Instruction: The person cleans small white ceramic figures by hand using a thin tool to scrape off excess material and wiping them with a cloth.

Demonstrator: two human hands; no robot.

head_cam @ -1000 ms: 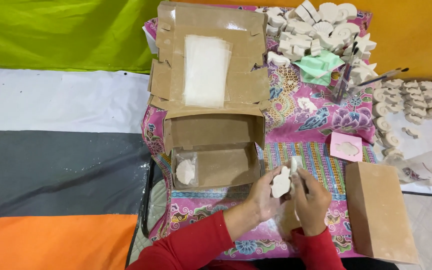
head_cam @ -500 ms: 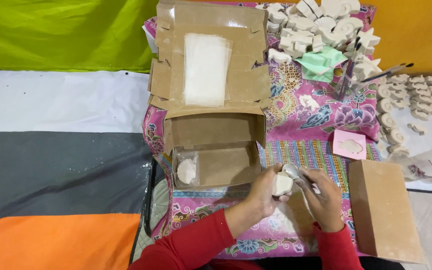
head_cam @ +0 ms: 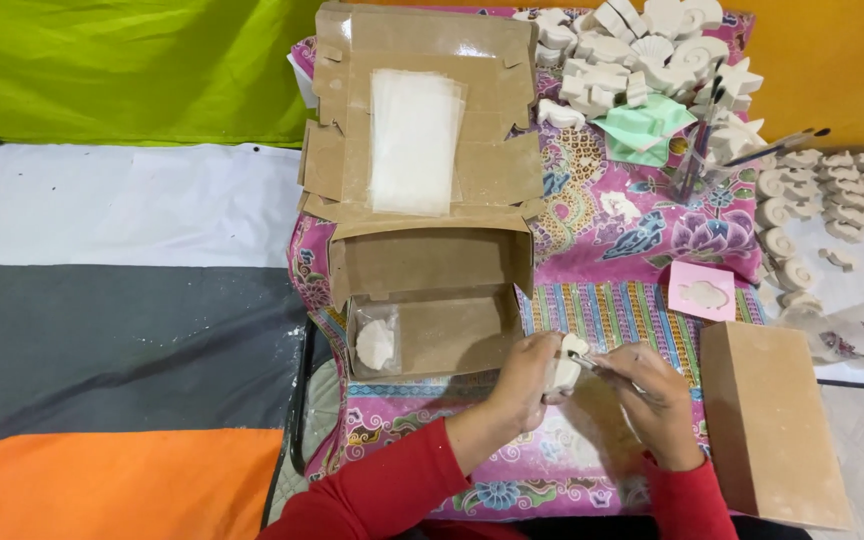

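Head view, looking down: the left hand (head_cam: 527,385) wraps its fingers around a white plaster figure (head_cam: 564,366), holding it just right of the open cardboard box (head_cam: 432,300). The right hand (head_cam: 647,385) is pinched shut on a thin metal tool (head_cam: 592,362), whose tip touches the figure. Inside the box, at its left end, lies a bagged white shell (head_cam: 375,343). On the box's raised lid rest clear plastic bags (head_cam: 414,140). Right of the box sits a pink mould (head_cam: 702,292), and nearer, a closed brown box (head_cam: 772,420). Beyond the lid, a heap of white casts (head_cam: 652,50).
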